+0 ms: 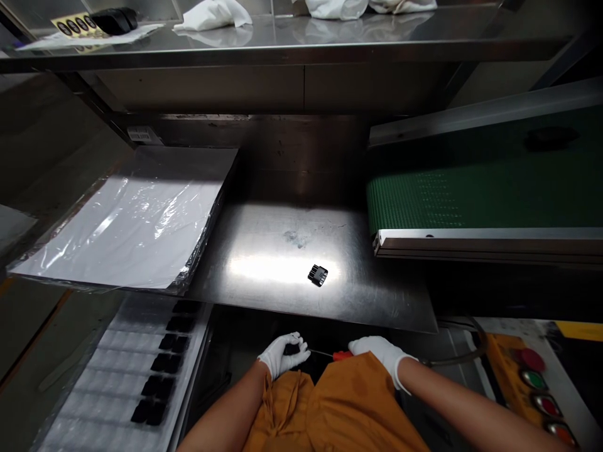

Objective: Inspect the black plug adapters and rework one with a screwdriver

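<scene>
Screwdriver [342, 355] in R hand [379, 353], L hand [282, 355] pinched near tip; black part [318, 275] on steel shelf [277, 295]

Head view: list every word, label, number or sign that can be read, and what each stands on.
Yellow sticker sheet: row of dark round marks, too small to read.
White label on the dark steel frame: too small and blurred to read.
Yellow control panel: coloured buttons, no legible lettering.
No other text can be read.
</scene>
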{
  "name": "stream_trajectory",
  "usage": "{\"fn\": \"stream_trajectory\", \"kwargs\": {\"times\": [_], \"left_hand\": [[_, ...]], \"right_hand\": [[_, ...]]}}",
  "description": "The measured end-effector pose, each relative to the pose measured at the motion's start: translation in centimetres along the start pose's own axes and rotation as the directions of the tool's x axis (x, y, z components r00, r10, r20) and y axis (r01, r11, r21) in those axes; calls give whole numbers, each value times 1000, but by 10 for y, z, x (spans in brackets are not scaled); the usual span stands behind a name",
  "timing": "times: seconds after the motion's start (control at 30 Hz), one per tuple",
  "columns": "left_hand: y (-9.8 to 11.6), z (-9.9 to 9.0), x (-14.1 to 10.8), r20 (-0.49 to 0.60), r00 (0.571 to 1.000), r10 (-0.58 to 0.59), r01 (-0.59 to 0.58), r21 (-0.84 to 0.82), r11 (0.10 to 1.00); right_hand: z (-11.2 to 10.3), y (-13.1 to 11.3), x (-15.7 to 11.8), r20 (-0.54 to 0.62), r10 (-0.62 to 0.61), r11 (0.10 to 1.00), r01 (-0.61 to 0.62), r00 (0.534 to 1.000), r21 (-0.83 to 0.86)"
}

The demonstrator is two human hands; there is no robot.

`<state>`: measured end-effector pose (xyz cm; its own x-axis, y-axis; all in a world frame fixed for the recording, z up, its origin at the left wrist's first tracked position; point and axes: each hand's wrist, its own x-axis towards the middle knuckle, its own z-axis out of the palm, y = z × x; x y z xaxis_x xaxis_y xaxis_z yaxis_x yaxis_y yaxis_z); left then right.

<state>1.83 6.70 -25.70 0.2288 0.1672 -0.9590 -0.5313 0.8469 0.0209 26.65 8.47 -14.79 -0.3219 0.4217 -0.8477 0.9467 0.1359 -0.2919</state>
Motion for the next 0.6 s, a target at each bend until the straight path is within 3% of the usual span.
{"fn": "stream_trajectory", "kwargs": {"times": [0.13,0.3,0.6], "left_hand": [[4,1,10,-116,989,-91,78,-114,990],[7,1,19,-196,976,-93,60,-172,983],[5,4,22,-233,972,-36,25,-50,998]], "right_hand": [[3,-9,0,0,1,1000,-1,1000,-18],[12,-19,10,16,-14,999,14,1000,-31],[10,-14,10,-18,-46,999,46,999,-22]]}}
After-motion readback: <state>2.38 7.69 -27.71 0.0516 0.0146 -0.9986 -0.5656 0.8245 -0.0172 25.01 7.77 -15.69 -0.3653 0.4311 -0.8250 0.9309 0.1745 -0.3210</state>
